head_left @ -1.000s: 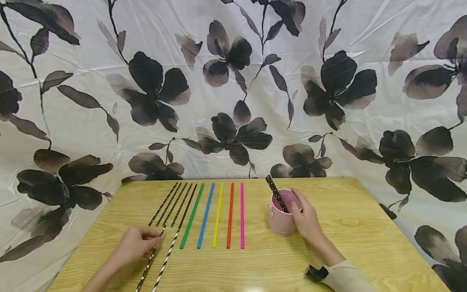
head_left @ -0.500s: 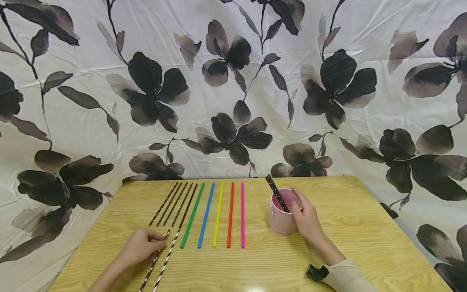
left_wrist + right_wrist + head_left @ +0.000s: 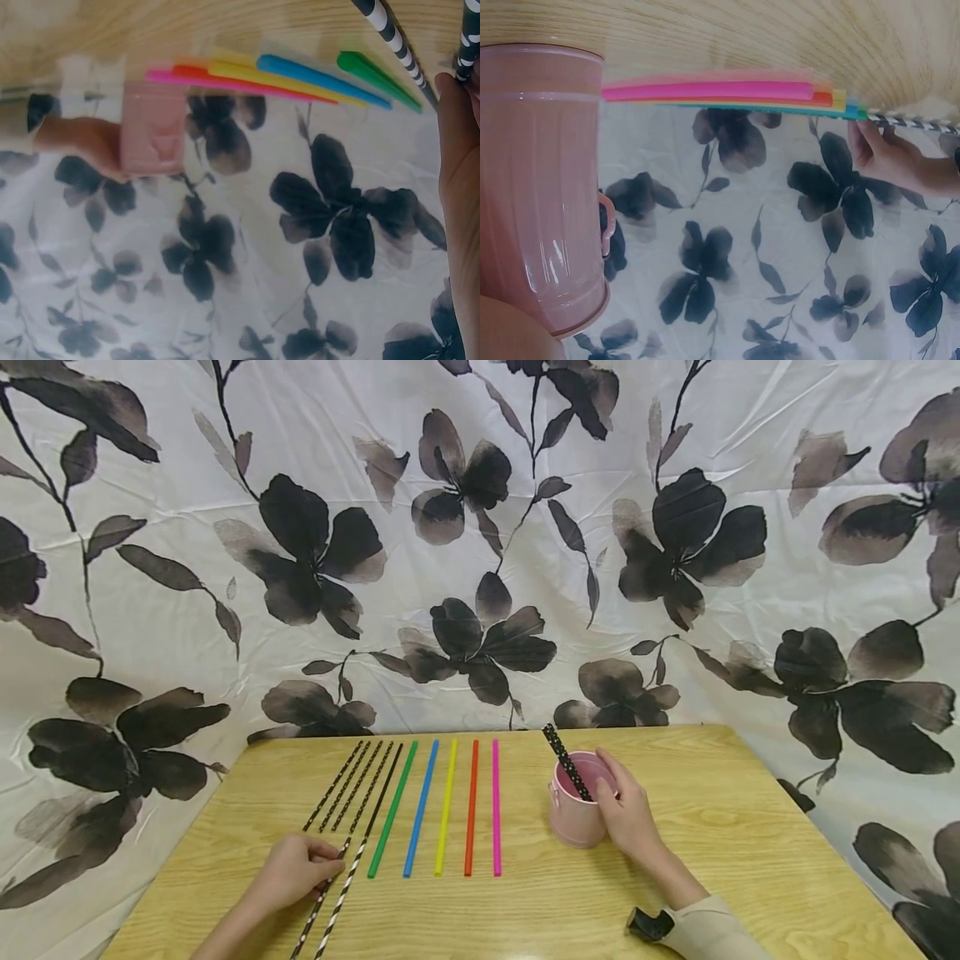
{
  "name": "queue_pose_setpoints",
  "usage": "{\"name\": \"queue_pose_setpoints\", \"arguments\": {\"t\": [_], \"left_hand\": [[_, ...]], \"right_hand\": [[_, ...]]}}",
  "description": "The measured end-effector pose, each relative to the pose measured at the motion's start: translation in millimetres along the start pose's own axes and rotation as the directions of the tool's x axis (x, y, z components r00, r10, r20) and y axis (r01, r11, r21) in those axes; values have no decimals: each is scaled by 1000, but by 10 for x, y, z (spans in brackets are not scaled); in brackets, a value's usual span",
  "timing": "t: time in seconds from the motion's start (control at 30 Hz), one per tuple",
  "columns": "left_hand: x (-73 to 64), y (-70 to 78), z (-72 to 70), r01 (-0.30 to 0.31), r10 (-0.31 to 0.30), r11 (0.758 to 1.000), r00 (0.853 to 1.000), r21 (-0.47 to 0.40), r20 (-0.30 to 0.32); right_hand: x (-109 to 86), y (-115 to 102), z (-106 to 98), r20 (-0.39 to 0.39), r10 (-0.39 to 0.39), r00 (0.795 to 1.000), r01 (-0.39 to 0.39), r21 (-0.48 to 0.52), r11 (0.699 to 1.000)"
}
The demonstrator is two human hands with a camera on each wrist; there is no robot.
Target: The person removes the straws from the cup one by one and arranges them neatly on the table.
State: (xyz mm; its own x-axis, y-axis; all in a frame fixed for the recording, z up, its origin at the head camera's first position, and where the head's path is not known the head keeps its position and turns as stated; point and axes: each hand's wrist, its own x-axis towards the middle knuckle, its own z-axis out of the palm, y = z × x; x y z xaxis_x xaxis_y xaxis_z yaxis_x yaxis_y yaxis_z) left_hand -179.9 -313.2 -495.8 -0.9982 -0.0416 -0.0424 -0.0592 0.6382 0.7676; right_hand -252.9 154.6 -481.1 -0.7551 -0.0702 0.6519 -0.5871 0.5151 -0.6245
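At the table's near left, my left hand (image 3: 292, 870) pinches a black straw with white dots (image 3: 309, 923) close to its far end. Just right of it lies a black-and-white striped straw (image 3: 341, 896), also visible in the left wrist view (image 3: 391, 34). My right hand (image 3: 628, 810) grips the right side of a small pink bucket (image 3: 573, 828), thumb at the rim. Black straws with small white dots (image 3: 564, 758) lean inside the bucket, their tops poking out to the left. The bucket's wall (image 3: 544, 187) fills the left of the right wrist view.
Between the hands lie green (image 3: 392, 810), blue (image 3: 421, 810), yellow (image 3: 446, 810), red (image 3: 471, 810) and pink (image 3: 497, 810) straws, side by side. Farther left are several patterned black straws (image 3: 352, 785) and a plain-looking black one (image 3: 384, 789). A floral cloth (image 3: 465, 543) hangs behind the wooden table (image 3: 540, 902).
My left hand has shifted slightly right and nearer, and the dotted straw's far end has come clear of the row of black straws. My right hand and the bucket stay put.
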Motion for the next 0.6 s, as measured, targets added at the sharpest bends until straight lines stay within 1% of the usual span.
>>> {"name": "queue_pose_setpoints", "arguments": {"t": [0.07, 0.23, 0.47, 0.6], "left_hand": [[5, 0, 9, -4, 4, 1000, 1000, 4, -2], [16, -12, 31, -15, 15, 1000, 1000, 16, -18], [52, -43, 49, -6, 8, 999, 999, 44, -47], [76, -67, 51, -5, 8, 999, 998, 43, -59]], "right_hand": [[-2, 2, 2, -5, 11, 1000, -11, 7, 1000], [-8, 3, 1, -2, 9, 1000, -9, 8, 1000], [-6, -1, -12, -4, 8, 1000, -8, 12, 1000], [-2, -5, -10, 2, 12, 1000, -12, 16, 1000]]}}
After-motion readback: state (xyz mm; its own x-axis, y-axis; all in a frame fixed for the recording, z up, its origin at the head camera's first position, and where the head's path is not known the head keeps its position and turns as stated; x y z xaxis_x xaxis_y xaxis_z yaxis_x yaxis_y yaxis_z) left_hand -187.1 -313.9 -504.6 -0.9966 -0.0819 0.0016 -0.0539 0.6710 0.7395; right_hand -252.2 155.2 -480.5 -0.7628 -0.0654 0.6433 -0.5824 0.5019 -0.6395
